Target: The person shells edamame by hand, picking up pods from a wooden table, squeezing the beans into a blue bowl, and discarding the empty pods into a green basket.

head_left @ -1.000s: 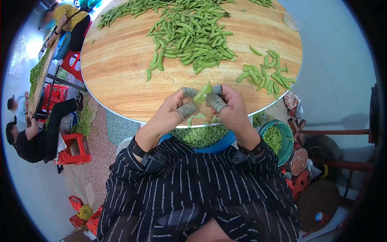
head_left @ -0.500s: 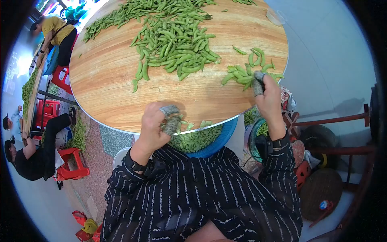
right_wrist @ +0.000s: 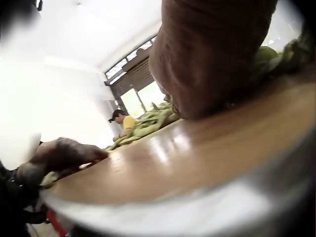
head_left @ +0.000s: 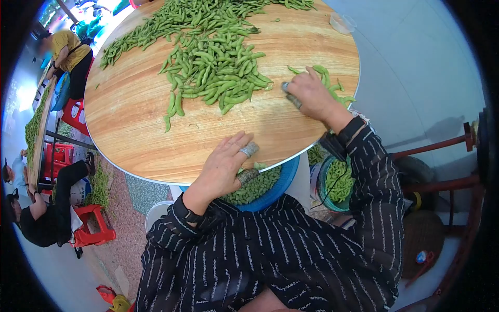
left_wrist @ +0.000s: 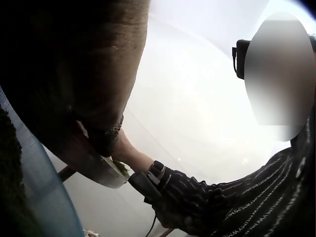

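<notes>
My left hand (head_left: 221, 166) rests at the table's near edge, fingers extended, its sleeved thumb (head_left: 248, 176) over the rim by a few loose pods. Below sits a blue basin (head_left: 292, 177) of shelled green beans (head_left: 254, 190). Toward the right side of the wooden table (head_left: 208, 140), my right hand (head_left: 314, 99) lies low over a small group of green soybean pods (head_left: 326, 77), fingers stretched out and covering part of them. Grey sleeves cover thumb and index finger on both hands. The right wrist view shows the right hand (right_wrist: 207, 64) close against the tabletop.
A large heap of soybean pods (head_left: 218, 67) covers the table's middle and far side. A clear plastic tub (head_left: 343, 24) stands at the far right edge. Beside my legs are a green basket (head_left: 331, 203) and a white bucket (head_left: 157, 212). Other people sit at a table on the left.
My hands have moved apart from over the near edge, where they pinched a pod together. The right has reached the small pod group, and its fingers have spread. The left has flattened onto the table.
</notes>
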`<action>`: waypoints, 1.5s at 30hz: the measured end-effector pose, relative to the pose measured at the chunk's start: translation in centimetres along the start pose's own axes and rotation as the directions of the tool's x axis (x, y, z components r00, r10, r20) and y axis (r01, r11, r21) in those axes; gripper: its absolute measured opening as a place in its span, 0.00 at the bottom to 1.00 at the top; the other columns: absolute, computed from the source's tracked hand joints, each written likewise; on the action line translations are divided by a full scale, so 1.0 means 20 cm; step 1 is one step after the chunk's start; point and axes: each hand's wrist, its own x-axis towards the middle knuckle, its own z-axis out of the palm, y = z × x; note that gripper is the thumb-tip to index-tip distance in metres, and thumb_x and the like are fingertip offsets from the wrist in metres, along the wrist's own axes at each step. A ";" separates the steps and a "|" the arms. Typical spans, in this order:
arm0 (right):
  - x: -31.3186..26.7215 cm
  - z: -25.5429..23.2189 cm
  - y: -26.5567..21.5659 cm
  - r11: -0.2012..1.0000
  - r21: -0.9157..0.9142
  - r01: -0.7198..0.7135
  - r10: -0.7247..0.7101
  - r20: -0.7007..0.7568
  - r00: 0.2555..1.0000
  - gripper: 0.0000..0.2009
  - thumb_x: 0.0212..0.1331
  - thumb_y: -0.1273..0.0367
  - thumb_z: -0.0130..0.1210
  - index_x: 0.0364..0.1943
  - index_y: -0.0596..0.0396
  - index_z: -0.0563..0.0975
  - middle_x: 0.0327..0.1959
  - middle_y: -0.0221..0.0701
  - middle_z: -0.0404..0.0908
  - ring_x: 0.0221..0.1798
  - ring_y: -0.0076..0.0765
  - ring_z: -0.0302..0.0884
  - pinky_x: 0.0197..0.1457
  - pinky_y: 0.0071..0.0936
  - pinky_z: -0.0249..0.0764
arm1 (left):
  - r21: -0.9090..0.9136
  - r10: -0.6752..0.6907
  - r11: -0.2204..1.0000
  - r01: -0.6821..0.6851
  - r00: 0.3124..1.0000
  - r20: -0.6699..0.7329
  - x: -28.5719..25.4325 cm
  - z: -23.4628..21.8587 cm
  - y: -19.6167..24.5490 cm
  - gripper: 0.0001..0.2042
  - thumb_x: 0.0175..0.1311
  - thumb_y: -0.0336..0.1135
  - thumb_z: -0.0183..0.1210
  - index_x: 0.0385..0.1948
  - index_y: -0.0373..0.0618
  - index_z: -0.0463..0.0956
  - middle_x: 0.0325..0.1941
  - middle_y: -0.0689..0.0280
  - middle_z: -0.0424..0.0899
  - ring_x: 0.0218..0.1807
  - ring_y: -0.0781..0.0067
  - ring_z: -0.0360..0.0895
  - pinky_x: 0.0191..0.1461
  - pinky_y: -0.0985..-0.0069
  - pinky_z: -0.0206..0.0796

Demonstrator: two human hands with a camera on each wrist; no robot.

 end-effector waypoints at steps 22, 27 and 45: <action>-0.06 -0.14 0.12 0.944 0.191 -0.270 0.274 0.007 0.962 0.06 0.44 0.72 0.52 0.27 0.55 0.69 0.29 0.38 0.70 0.35 0.47 0.66 0.37 0.36 0.63 | -0.459 0.171 0.876 -0.147 0.985 0.011 -0.22 0.04 0.06 0.14 0.40 0.32 0.61 0.33 0.46 0.75 0.32 0.60 0.77 0.39 0.56 0.74 0.44 0.67 0.64; 0.03 0.09 0.31 0.989 0.107 -0.098 0.102 -0.038 0.994 0.05 0.47 0.71 0.49 0.29 0.55 0.69 0.33 0.39 0.70 0.40 0.47 0.67 0.40 0.38 0.63 | -0.496 0.106 0.864 -0.083 0.994 0.018 -0.21 0.03 0.07 0.10 0.44 0.31 0.60 0.30 0.46 0.75 0.30 0.60 0.78 0.38 0.56 0.74 0.43 0.67 0.64; -0.78 -0.37 0.17 0.656 -0.017 -0.754 0.745 -0.141 0.651 0.07 0.49 0.73 0.51 0.32 0.59 0.69 0.28 0.42 0.72 0.31 0.49 0.70 0.35 0.33 0.67 | -0.673 -0.083 0.738 -0.038 0.986 -0.147 -0.27 -0.25 -0.01 0.09 0.47 0.33 0.59 0.29 0.41 0.74 0.34 0.60 0.78 0.41 0.60 0.74 0.55 0.68 0.58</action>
